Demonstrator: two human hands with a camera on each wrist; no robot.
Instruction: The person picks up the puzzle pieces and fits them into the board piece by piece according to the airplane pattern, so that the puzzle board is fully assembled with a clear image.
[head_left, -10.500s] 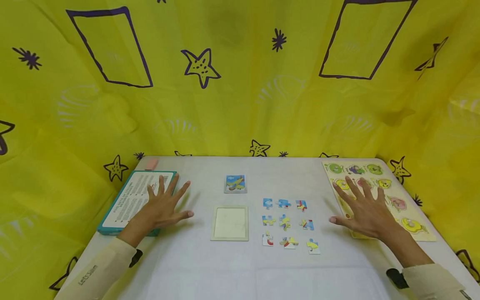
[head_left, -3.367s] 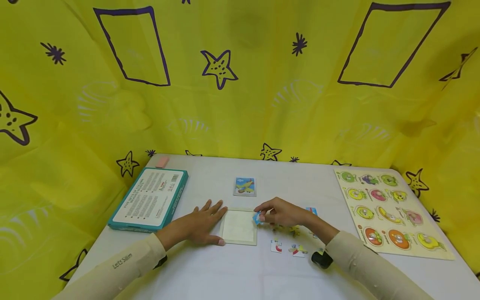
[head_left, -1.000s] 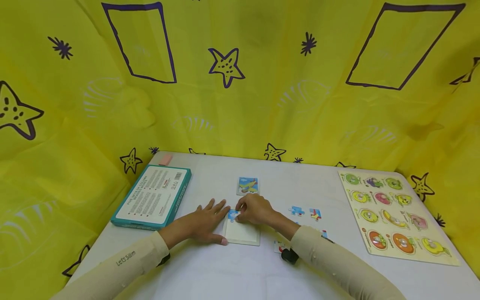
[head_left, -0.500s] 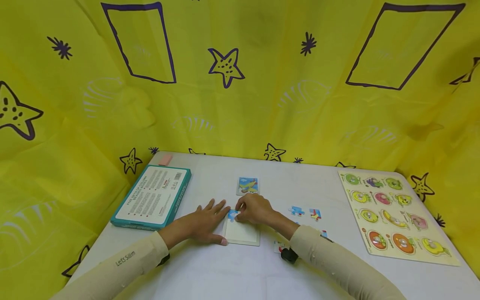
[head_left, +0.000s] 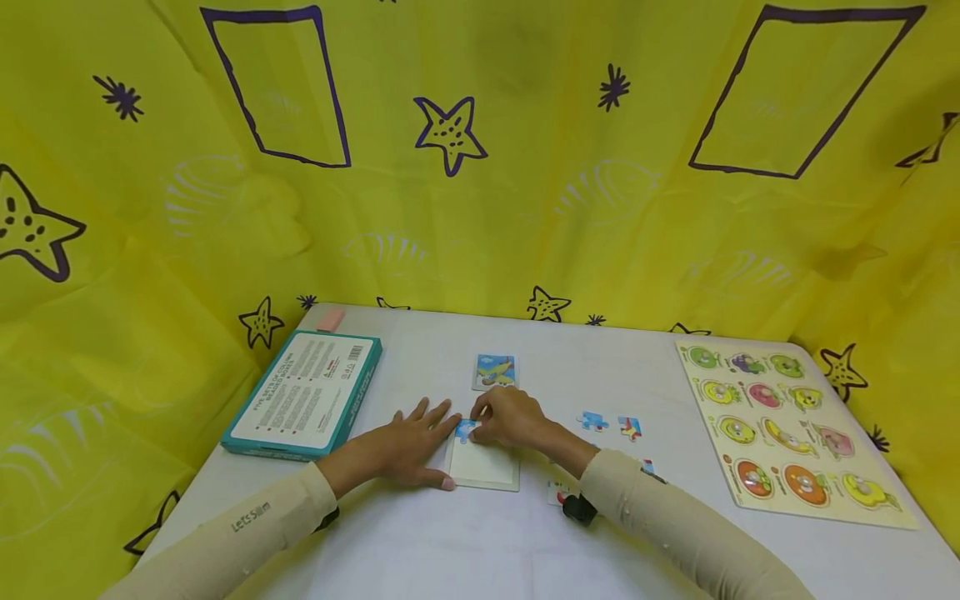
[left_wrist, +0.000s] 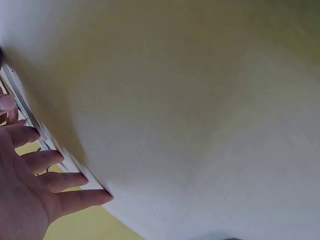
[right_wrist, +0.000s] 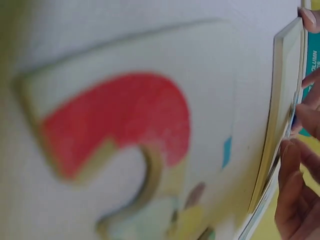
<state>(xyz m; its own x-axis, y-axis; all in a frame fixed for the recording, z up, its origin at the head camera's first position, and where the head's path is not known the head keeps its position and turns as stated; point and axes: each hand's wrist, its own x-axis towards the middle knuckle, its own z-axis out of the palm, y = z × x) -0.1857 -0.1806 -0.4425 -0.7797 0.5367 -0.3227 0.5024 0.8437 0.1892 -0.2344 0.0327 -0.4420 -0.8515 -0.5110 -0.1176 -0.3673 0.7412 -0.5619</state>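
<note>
A blue-and-white jigsaw piece [head_left: 464, 430] lies in the upper left corner of a pale square puzzle frame [head_left: 487, 483]. My right hand [head_left: 512, 418] pinches that piece between thumb and fingers. With fingers spread, my left hand [head_left: 411, 448] rests on the table, its fingertips and thumb at the frame's left edge. Just behind the frame is a small airplane picture [head_left: 495, 371]. Right of it lie a blue piece [head_left: 593, 422] and a blue-red piece [head_left: 630, 428]. Near the right wrist camera sits a white piece with a red curve [right_wrist: 160, 105]. My right forearm hides other pieces.
A teal box [head_left: 303, 392] with a white printed label lies at the left, a pink block [head_left: 331, 319] behind it. At the right is a board of fruit pictures [head_left: 795, 442]. A yellow curtain [head_left: 480, 208] hangs along the table's back edge.
Both hands were spread apart earlier. My left hand came to the frame's left edge; my right brought the blue piece leftward into the upper left corner. Over the last second both hands hardly move.
</note>
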